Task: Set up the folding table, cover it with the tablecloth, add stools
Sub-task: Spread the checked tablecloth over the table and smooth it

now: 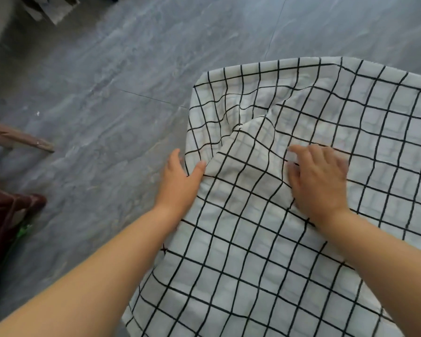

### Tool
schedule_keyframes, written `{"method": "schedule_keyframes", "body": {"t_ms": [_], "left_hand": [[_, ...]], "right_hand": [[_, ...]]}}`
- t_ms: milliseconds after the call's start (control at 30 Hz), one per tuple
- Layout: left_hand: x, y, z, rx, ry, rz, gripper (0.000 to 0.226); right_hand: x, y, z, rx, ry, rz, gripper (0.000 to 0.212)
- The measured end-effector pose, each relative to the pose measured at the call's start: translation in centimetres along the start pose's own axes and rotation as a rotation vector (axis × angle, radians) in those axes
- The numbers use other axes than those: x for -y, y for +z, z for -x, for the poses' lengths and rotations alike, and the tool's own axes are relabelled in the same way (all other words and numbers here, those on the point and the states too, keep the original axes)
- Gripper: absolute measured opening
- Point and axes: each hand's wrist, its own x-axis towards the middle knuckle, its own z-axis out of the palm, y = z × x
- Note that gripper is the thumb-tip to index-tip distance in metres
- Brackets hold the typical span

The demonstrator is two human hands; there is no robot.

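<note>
A white tablecloth [326, 113] with a black grid pattern covers the folding table, which is hidden beneath it. The cloth drapes over the left edge and shows a raised wrinkle near the middle. My left hand [178, 181] lies at the table's left edge with straight fingers, its thumb touching the cloth. My right hand [319, 183] rests flat on top of the cloth beside the wrinkle, fingers spread and blurred by motion.
Grey marbled floor tiles [107, 81] stretch to the left and behind. A brown wooden leg [22, 139] juts in at the left edge. A dark red object [7, 215] with something green sits at the lower left. No stools are in view.
</note>
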Motion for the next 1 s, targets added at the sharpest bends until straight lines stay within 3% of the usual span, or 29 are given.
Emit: {"method": "schedule_keyframes", "body": {"t_ms": [67, 233, 333, 467, 567, 667, 767, 867, 1000], "left_hand": [[-0.1, -0.1, 0.7, 0.004, -0.003, 0.006, 0.066], [0.8, -1.1, 4.3, 0.011, -0.053, -0.021, 0.045], [2.8, -2.1, 7.3, 0.065, -0.073, -0.005, 0.045], [6.6, -3.0, 10.7, 0.18, 0.032, -0.012, 0.062], [9.1, -3.8, 12.8, 0.246, 0.033, -0.031, 0.072], [11.9, -4.4, 14.1, 0.264, 0.002, 0.068, 0.078], [14.5, -5.7, 14.9, 0.268, 0.019, 0.014, 0.065], [15.0, -7.9, 15.3, 0.346, 0.09, -0.052, 0.05], [14.0, -10.0, 17.8, 0.329, 0.33, -0.227, 0.037]], "right_hand": [[0.6, -1.0, -0.7, 0.035, -0.007, -0.025, 0.02], [4.1, -4.7, 0.1, 0.199, 0.098, -0.137, 0.034], [8.3, -6.3, 4.2, 0.246, -0.089, -0.267, 0.04], [13.0, -5.0, 10.7, 0.42, -0.257, -0.194, 0.06], [15.3, -3.7, 14.1, 0.489, -0.204, -0.197, 0.076], [17.2, -3.7, 16.3, 0.443, -0.06, -0.31, 0.08], [18.8, -3.7, 18.3, 0.464, 0.081, -0.365, 0.093], [19.3, -2.8, 19.2, 0.488, 0.092, -0.318, 0.098], [18.9, -2.7, 20.0, 0.525, 0.089, -0.282, 0.096]]}}
